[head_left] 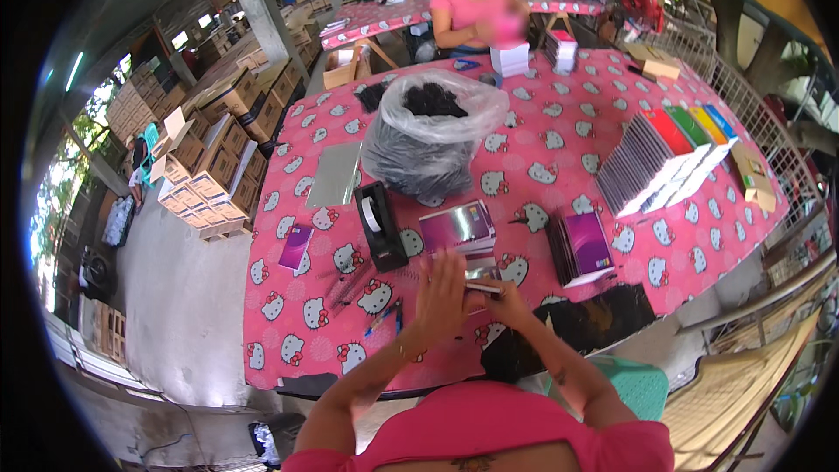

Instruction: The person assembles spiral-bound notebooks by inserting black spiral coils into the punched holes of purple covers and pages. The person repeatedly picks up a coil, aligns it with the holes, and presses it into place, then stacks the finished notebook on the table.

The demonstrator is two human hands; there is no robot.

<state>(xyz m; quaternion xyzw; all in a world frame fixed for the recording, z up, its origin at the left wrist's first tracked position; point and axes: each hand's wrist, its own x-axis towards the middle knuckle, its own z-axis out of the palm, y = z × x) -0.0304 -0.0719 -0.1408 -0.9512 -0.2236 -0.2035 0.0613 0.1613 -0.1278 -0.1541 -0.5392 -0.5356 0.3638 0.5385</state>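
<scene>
My left hand [442,295] is held flat with its fingers stretched out, beside the left edge of a small notebook. My right hand [507,304] is closed on that notebook [481,287], whose pale page edge shows between the two hands; its cover is mostly hidden. Just beyond my fingers lies a pile of purple notebooks [456,227] with shiny covers. To its left stands a black tape dispenser [381,229]. Pens or small tools [383,318] and thin dark binding coils [348,287] lie left of my left hand.
A clear plastic bag [419,144] full of black coils stands mid-table. Purple notebooks [584,249] stand upright at right, colored ones [664,162] beyond. One purple booklet [297,246] lies at left. Black sheeting [577,328] covers the near edge. Across the table a person [476,13] handles something pink.
</scene>
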